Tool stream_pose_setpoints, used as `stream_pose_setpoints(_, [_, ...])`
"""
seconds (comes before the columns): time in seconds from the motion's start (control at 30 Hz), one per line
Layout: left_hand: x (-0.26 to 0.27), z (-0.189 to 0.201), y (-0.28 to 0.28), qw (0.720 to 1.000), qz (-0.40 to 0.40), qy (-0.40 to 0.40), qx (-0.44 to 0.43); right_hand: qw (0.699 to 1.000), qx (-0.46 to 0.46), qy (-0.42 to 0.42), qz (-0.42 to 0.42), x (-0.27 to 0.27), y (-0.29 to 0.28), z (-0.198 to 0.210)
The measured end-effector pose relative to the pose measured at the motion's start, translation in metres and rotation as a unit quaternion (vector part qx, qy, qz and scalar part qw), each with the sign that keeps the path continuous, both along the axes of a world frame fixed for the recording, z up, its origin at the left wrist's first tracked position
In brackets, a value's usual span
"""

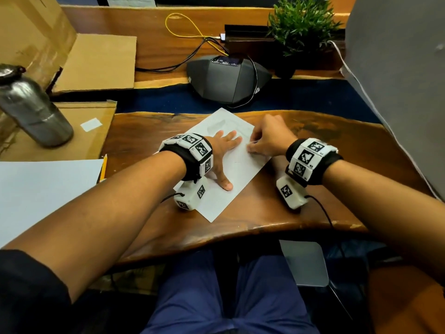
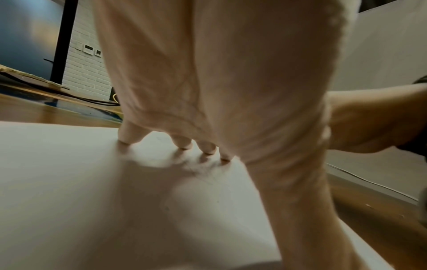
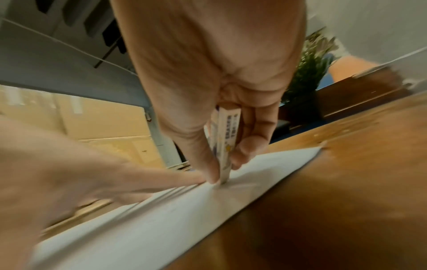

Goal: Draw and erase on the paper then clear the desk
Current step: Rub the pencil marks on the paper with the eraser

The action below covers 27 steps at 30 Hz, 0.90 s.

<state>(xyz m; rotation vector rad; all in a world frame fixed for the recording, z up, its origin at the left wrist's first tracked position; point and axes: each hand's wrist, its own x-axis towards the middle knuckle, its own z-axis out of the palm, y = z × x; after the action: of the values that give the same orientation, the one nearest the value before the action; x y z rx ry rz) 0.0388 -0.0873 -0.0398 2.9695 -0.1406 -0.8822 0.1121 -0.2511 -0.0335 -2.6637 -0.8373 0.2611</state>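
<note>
A white sheet of paper (image 1: 237, 165) lies slanted on the wooden desk (image 1: 313, 208). My left hand (image 1: 222, 153) lies flat on the paper (image 2: 92, 182) with straight, spread fingers (image 2: 129, 135) pressing it down. My right hand (image 1: 265, 141) pinches a white eraser (image 3: 227, 138) in a printed sleeve between thumb and fingers, its lower end touching the paper (image 3: 161, 219) near the right edge, just beside the left hand's fingertips. In the head view the eraser is almost hidden by the right hand. A yellow pencil (image 1: 104, 168) lies at the left, beside a larger white sheet (image 1: 43, 189).
A steel bottle (image 1: 33, 107) stands on cardboard (image 1: 79, 136) at the left. A grey conference phone (image 1: 226, 78) with cables and a potted plant (image 1: 301, 27) sit behind the paper. A grey panel (image 1: 397, 80) rises at the right. My legs are below the desk edge.
</note>
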Motion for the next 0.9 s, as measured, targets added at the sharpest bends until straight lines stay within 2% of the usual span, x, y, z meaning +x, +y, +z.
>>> stream_pose_setpoints(0.1, [0.000,0.000,0.000,1.000,-0.010,-0.007,0.005,0.997,-0.002,0.033,0.073,-0.023,0.006,-0.004])
stream_pose_setpoints(0.17, [0.001,0.000,-0.001,1.000,-0.011,-0.003,0.007,0.998,0.008,0.049,0.043,-0.007,0.000,-0.003])
stream_pose_setpoints(0.3, [0.007,-0.003,0.002,1.000,-0.010,0.008,0.016,0.999,0.004,0.022,-0.022,0.032,-0.013,0.004])
stream_pose_setpoints(0.63, [0.019,0.007,-0.013,0.995,0.000,0.024,0.093,0.999,0.014,-0.001,0.050,0.028,-0.016,0.000])
stream_pose_setpoints(0.8, [0.020,0.007,-0.016,0.994,0.006,0.031,0.101,0.988,-0.065,0.042,0.136,0.021,-0.017,0.006])
stream_pose_setpoints(0.9, [0.021,0.007,-0.015,0.995,0.006,0.035,0.088,0.995,-0.027,0.037,0.085,0.039,-0.013,0.009])
